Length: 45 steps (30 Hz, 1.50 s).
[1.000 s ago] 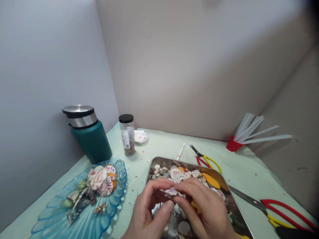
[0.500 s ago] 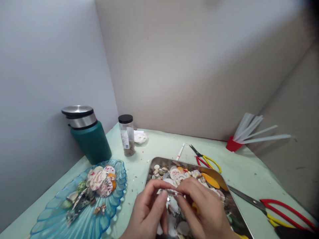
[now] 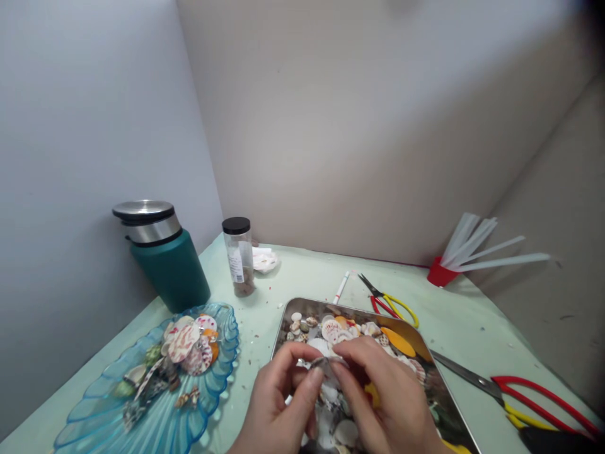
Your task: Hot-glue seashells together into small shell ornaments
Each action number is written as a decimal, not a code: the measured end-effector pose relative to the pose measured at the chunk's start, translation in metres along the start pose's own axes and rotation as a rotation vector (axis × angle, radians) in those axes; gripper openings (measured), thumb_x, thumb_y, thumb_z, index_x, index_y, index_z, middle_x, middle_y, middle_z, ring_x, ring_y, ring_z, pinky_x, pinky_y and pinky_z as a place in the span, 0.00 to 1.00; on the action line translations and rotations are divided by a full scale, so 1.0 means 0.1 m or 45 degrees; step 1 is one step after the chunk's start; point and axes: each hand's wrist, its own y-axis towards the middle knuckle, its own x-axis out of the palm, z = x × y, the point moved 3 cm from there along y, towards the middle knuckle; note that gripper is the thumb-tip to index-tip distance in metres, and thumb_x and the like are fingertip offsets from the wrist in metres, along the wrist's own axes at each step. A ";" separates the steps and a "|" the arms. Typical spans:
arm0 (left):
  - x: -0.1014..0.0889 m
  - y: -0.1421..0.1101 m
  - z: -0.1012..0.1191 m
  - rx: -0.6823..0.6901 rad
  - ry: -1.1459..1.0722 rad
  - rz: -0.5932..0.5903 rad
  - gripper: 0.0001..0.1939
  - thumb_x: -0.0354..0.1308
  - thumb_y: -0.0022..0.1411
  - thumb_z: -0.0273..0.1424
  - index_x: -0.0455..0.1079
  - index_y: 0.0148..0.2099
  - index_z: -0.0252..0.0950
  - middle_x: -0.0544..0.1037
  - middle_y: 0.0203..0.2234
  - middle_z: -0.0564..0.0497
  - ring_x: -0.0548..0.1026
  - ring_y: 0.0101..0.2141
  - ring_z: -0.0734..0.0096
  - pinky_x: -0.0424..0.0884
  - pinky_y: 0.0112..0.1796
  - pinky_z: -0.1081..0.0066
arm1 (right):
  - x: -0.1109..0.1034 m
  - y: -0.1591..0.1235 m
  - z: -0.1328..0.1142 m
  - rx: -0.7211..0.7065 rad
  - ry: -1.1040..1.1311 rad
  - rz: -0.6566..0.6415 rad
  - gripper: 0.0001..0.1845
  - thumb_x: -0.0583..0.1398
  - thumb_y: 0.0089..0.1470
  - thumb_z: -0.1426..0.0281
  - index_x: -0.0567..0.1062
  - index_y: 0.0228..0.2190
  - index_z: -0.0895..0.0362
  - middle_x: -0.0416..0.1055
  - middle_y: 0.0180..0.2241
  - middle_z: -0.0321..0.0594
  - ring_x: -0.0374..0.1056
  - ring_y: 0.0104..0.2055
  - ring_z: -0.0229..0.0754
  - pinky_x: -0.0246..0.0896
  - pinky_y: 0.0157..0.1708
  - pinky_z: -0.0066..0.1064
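My left hand (image 3: 283, 397) and my right hand (image 3: 385, 394) meet over the metal tray (image 3: 420, 345), fingertips pinched together. Between them is a small, thin, greyish shiny piece (image 3: 326, 364), mostly covered by the fingers; its exact kind is unclear. Under and behind the hands, the tray holds many seashells (image 3: 331, 329), white, spotted and orange-yellow. To the left stands a blue scalloped plate (image 3: 193, 419) with a cluster of seashells (image 3: 184, 343) on it, some pink-spotted, some greenish, some dark.
A teal bottle (image 3: 172, 268) and a black-lidded jar (image 3: 239, 258) stand at the back left, near crumpled white tissue (image 3: 265, 260). Behind the tray lie a pen (image 3: 341, 287) and scissors (image 3: 385, 301). Larger scissors (image 3: 491, 388) and a red cup (image 3: 442, 274) of translucent sticks (image 3: 472, 243) are right.
Both hands stay over the tray, fingers shifting slightly. The held piece has turned and now shows a greyish, tilted surface. The view has moved a little.
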 end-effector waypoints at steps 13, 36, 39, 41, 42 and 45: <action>0.01 0.03 -0.02 -0.087 -0.075 -0.081 0.17 0.59 0.58 0.45 0.69 0.35 0.34 0.65 0.11 0.60 0.62 0.10 0.82 0.54 0.15 0.81 | -0.02 0.02 -0.06 -0.087 0.011 0.007 0.09 0.56 0.55 0.79 0.70 0.39 0.58 0.71 0.27 0.40 0.68 0.27 0.40 0.64 0.27 0.30; 0.03 0.02 0.00 -0.107 -0.116 -0.038 0.20 0.62 0.56 0.44 0.67 0.44 0.36 0.67 0.14 0.60 0.66 0.15 0.79 0.61 0.19 0.79 | 0.04 -0.07 0.05 0.299 0.216 -0.117 0.05 0.53 0.60 0.72 0.64 0.39 0.53 0.72 0.24 0.31 0.69 0.23 0.35 0.61 0.21 0.24; 0.03 0.03 0.02 -0.066 -0.060 -0.013 0.17 0.60 0.57 0.43 0.68 0.39 0.35 0.65 0.15 0.60 0.63 0.15 0.82 0.58 0.18 0.81 | 0.06 -0.07 0.06 0.342 0.239 -0.191 0.03 0.52 0.61 0.72 0.63 0.38 0.53 0.70 0.23 0.30 0.67 0.21 0.35 0.60 0.21 0.24; 0.02 0.03 0.02 -0.036 -0.027 0.000 0.17 0.58 0.59 0.44 0.69 0.37 0.34 0.64 0.15 0.59 0.61 0.14 0.83 0.57 0.17 0.81 | 0.08 -0.07 0.05 0.310 0.192 -0.239 0.03 0.52 0.61 0.72 0.64 0.37 0.53 0.69 0.23 0.30 0.67 0.22 0.35 0.60 0.22 0.25; 0.01 0.04 0.01 -0.028 -0.023 0.007 0.17 0.58 0.59 0.44 0.69 0.37 0.34 0.64 0.16 0.59 0.61 0.14 0.83 0.57 0.16 0.82 | 0.08 -0.07 0.05 0.277 0.154 -0.240 0.02 0.53 0.60 0.72 0.65 0.37 0.53 0.69 0.23 0.30 0.67 0.22 0.35 0.59 0.22 0.25; 0.01 0.04 -0.01 -0.024 -0.018 0.021 0.17 0.57 0.60 0.45 0.67 0.37 0.34 0.66 0.17 0.59 0.60 0.13 0.84 0.56 0.16 0.82 | 0.04 -0.06 0.03 0.174 0.047 -0.145 0.05 0.58 0.57 0.70 0.66 0.37 0.53 0.69 0.24 0.31 0.66 0.22 0.36 0.59 0.23 0.26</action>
